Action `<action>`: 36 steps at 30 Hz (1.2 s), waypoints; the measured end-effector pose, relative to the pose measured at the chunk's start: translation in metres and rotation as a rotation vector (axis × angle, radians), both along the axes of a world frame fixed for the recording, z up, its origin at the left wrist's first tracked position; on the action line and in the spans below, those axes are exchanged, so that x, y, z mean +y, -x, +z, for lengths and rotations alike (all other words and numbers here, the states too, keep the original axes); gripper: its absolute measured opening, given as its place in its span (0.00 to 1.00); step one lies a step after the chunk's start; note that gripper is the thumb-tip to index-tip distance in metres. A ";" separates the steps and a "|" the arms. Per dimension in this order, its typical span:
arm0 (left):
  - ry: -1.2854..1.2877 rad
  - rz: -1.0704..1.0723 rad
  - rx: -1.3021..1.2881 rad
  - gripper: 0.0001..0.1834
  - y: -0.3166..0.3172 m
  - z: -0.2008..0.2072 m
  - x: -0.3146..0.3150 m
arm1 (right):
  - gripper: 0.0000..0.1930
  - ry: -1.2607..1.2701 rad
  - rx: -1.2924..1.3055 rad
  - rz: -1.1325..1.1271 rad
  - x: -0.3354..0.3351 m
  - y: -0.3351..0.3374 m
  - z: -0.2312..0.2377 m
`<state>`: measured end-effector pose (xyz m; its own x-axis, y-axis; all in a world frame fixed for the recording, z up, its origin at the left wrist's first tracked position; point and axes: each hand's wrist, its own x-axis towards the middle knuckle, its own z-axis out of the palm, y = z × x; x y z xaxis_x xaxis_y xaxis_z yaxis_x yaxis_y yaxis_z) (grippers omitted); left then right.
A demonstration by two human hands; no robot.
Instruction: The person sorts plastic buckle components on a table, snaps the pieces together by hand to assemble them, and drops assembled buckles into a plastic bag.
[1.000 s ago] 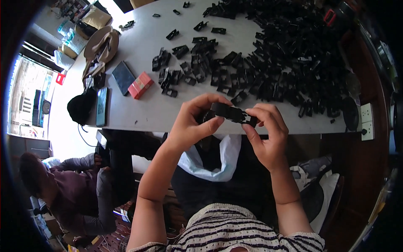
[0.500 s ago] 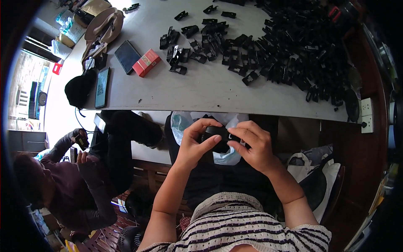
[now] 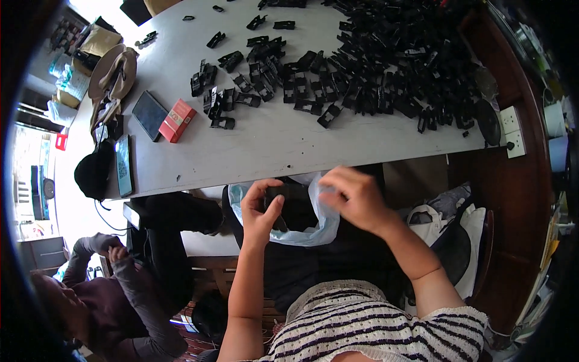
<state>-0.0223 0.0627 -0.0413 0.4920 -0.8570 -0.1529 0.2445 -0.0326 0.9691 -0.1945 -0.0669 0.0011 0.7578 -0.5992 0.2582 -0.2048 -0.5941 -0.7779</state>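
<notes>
Above my lap, my left hand [image 3: 260,212] pinches a dark black plastic part [image 3: 275,200] between thumb and fingers. Below it hangs a whitish-blue plastic bag [image 3: 322,228], opened wide, with a dark inside whose contents I cannot make out. My right hand [image 3: 354,198] is over the bag's right edge, apart from the left hand. Its fingers look curled but are smeared by motion, so whether they hold anything is unclear. On the table ahead lies a large heap of black plastic clip-like parts [image 3: 392,78], with loose ones [image 3: 329,115] toward its left.
On the grey table [image 3: 241,154] lie a dark phone [image 3: 149,114], a red box [image 3: 177,120], a second phone [image 3: 123,166] and a black cap [image 3: 95,172]. A co-worker [image 3: 114,301] sits at left. A wall socket [image 3: 512,131] and cloth bags [image 3: 476,241] are at right.
My hands have parted: the right has let go of the black part and swung up to the right, while the left keeps its part. The view has shifted, and the bag's opening shows more.
</notes>
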 end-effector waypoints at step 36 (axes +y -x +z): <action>-0.823 -0.676 -0.790 0.28 0.025 0.004 -0.001 | 0.13 -0.618 -0.588 -1.243 -0.088 0.100 -0.232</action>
